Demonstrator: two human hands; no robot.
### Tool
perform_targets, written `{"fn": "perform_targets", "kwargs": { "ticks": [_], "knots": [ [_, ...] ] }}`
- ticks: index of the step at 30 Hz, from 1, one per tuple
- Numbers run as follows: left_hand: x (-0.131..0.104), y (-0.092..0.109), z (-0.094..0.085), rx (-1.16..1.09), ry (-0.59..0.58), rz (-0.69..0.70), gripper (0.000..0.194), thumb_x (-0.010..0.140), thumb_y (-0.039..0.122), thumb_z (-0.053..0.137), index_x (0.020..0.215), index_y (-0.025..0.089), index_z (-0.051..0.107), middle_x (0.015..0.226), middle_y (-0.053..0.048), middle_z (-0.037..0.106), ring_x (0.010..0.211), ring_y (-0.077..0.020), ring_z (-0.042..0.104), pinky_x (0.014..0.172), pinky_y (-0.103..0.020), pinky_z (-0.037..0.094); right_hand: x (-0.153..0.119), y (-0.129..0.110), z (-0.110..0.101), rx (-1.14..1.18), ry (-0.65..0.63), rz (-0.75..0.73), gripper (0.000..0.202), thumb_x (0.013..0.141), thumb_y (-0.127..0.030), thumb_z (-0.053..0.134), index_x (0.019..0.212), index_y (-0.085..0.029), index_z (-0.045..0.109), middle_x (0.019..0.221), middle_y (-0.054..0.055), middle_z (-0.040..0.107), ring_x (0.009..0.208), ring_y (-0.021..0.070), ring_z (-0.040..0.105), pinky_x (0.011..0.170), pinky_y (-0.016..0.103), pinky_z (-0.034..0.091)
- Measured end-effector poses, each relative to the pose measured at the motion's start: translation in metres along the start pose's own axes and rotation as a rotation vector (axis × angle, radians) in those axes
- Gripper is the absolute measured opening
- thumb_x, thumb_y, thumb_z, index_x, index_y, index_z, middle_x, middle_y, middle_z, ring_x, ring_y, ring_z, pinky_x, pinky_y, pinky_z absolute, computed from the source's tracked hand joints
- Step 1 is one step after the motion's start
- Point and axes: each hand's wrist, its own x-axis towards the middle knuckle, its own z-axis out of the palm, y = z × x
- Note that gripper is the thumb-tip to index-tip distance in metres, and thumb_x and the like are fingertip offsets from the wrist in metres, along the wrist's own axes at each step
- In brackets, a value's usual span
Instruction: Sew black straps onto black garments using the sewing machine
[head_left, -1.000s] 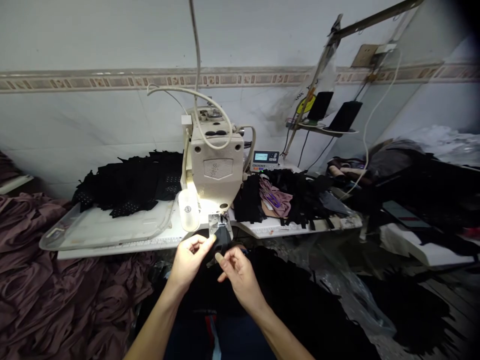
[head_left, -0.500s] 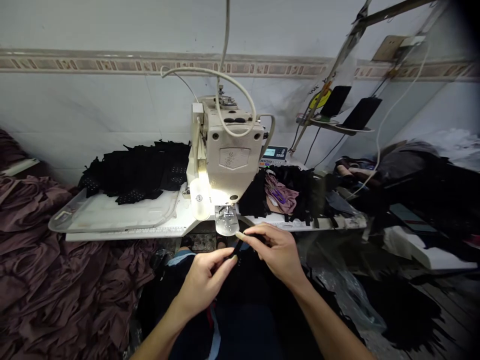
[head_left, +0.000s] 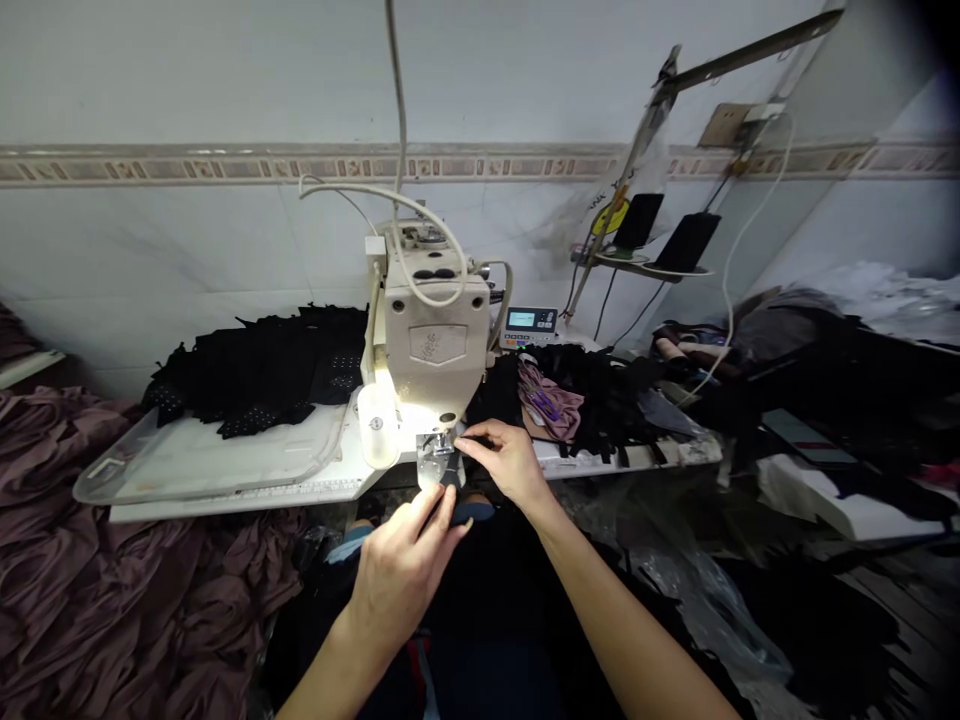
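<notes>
The sewing machine (head_left: 435, 345) stands in front of me, its lamp lighting the needle area and presser foot (head_left: 442, 443). My left hand (head_left: 409, 550) pinches a small piece of black fabric (head_left: 452, 478) just in front of the machine's bed. Close to the right side of the presser foot, my right hand (head_left: 508, 460) has thumb and forefinger closed on the far end of the same fabric. Most of that piece is hidden by my fingers.
Black fabric pieces (head_left: 262, 365) lie piled on a clear plastic tray (head_left: 225, 455) at left. Mauve cloth (head_left: 97, 560) heaps below. Right of the machine are more black strips, purple-handled snips (head_left: 546, 405) on mauve cloth, a control panel (head_left: 529, 322) and thread cones (head_left: 686, 242).
Both hands have moved forward and a little left, bringing the black fabric from in front of the machine up to the presser foot. The camera view has shifted too.
</notes>
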Motion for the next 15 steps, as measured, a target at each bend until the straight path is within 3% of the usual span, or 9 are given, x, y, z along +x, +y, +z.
{"fn": "perform_targets", "kwargs": {
  "ticks": [6, 15],
  "knots": [
    [0.004, 0.006, 0.008, 0.111, -0.022, -0.069, 0.034, 0.109, 0.032, 0.06, 0.138, 0.016, 0.067, 0.131, -0.013, 0.077, 0.107, -0.0267, 0.079, 0.088, -0.034, 0.066, 0.028, 0.01, 0.007, -0.082, -0.081, -0.054, 0.009, 0.078, -0.029, 0.08, 0.081, -0.021, 0.082, 0.085, 0.006, 0.082, 0.084, 0.0256, 0.076, 0.078, 0.033, 0.057],
    [0.013, 0.014, 0.023, 0.165, -0.072, -0.177, 0.037, 0.108, 0.03, 0.058, 0.142, 0.013, 0.063, 0.138, -0.016, 0.073, 0.111, -0.0301, 0.077, 0.089, -0.041, 0.066, 0.045, 0.015, 0.021, -0.065, -0.021, -0.05, 0.012, 0.071, -0.017, 0.073, 0.078, -0.024, 0.079, 0.092, 0.005, 0.08, 0.094, 0.0272, 0.074, 0.088, 0.036, 0.055]
  ]
}}
